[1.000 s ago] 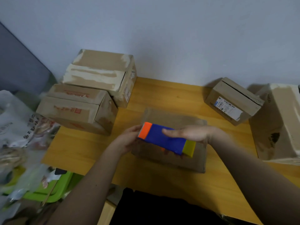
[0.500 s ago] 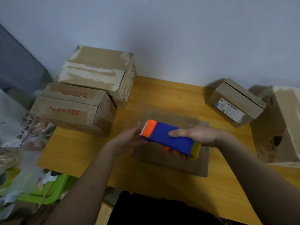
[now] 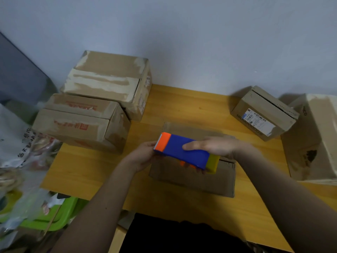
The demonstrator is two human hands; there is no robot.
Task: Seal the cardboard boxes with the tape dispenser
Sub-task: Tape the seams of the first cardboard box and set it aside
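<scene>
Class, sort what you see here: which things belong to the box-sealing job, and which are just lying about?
Part of the job:
- tape dispenser, held by the right hand and left hand
- flat box under it
- two boxes at left
- labelled box and big box at right

Just lying about:
- plastic bags
- green tray

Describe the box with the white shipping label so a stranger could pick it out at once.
Start from the wooden table against the pale wall and go to its far right part. There a small cardboard box sits tilted, just left of a much larger box. It alone bears a white printed label with barcodes on the side that faces the camera.
</scene>
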